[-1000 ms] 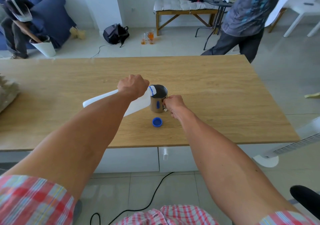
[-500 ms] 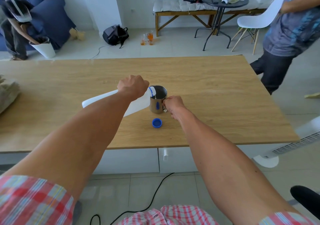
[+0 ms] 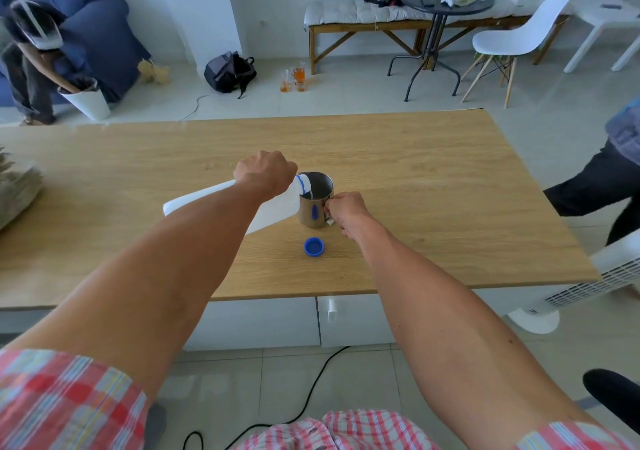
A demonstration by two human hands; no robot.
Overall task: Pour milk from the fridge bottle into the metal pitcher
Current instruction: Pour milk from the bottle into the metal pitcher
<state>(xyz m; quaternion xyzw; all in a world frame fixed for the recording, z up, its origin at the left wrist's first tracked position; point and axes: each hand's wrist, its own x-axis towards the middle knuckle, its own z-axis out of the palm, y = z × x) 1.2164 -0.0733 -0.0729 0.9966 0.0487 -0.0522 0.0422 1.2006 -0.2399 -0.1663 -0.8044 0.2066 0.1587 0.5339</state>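
A white milk bottle [image 3: 277, 207] with a blue neck ring lies tipped to the right, its mouth over the rim of the metal pitcher [image 3: 316, 204]. A thin white stream runs from the mouth into the pitcher. My left hand [image 3: 265, 172] grips the bottle from above near its neck. My right hand [image 3: 344, 207] holds the pitcher's handle on its right side. The pitcher stands upright on the wooden table [image 3: 433, 179]. The bottle's blue cap [image 3: 314, 247] lies on the table just in front of the pitcher.
A folded beige cloth [image 3: 17, 190] lies at the table's left edge. A person in dark trousers [image 3: 602, 186] stands by the table's right side, next to a white fan [image 3: 588, 276]. Another person bends over a white bucket [image 3: 86, 100] at the far left.
The person behind the table has walked to the right edge of view. The bottle is tipped slightly further and milk now runs out. My hands have hardly moved.
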